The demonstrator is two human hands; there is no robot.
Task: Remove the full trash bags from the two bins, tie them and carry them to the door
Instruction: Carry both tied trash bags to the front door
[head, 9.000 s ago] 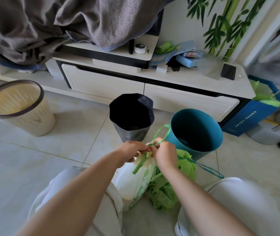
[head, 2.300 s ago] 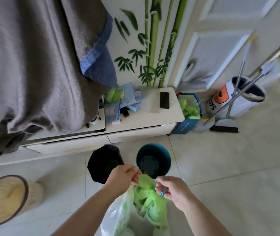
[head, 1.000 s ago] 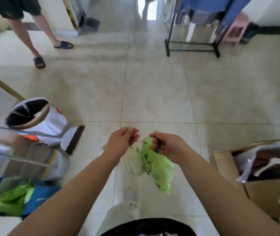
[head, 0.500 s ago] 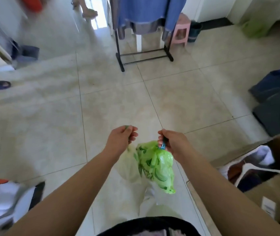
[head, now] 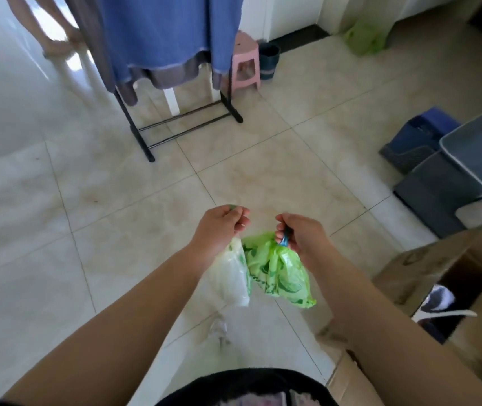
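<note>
— How did you hold your hands?
— Arms out in front. My left hand (head: 222,227) gripped the white bag (head: 231,276) with curled fingers; my right hand (head: 301,235) pinched the drawstring (head: 284,240) of the green bag (head: 278,271). Both hung above the floor (head: 116,215).
— And the room?
— Tiled; a clothes rack (head: 140,136) ahead, a cardboard box (head: 427,271) on my right.

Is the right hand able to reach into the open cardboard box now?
Probably not yet. The box lies open, low on that side, with nothing between, but the right hand grips the green bag by its tie, so it would have to let go first.
</note>
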